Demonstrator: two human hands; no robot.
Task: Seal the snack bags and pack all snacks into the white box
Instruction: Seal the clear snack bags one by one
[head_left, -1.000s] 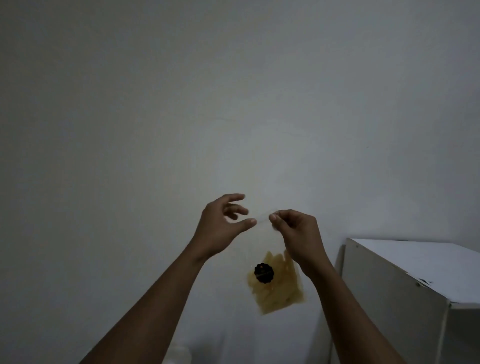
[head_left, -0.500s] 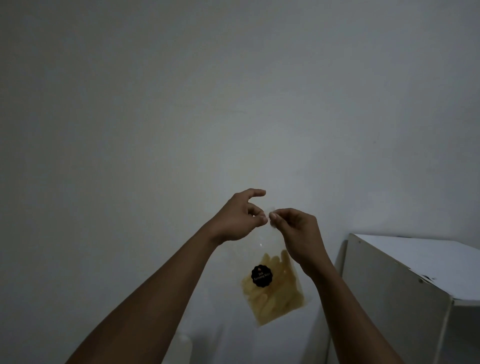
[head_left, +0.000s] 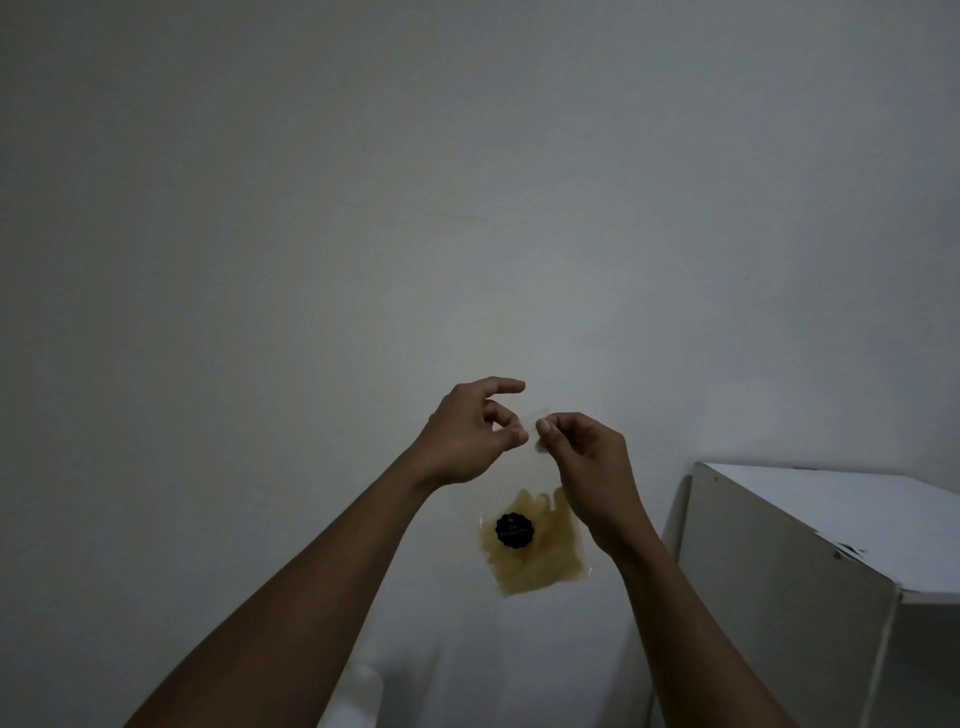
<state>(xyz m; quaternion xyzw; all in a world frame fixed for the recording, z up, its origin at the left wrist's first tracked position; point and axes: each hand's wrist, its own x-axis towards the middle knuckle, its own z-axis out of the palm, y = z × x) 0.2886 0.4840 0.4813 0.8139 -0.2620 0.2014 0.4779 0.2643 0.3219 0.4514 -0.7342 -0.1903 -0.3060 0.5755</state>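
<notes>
While the snack bag hangs left of the white box, left hand and right hand each pinch its top strip. Judged light, limp, slippery: grip the seal edge.

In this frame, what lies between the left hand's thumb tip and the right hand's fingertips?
Only the clear top edge of the snack bag spans the small gap between the left hand and right hand; the head view shows it.

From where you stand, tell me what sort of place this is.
Probably a plain, dim indoor room, perhaps a home: a bare white wall, a white cabinet at the right, and a clear snack bag held up before it.
</notes>
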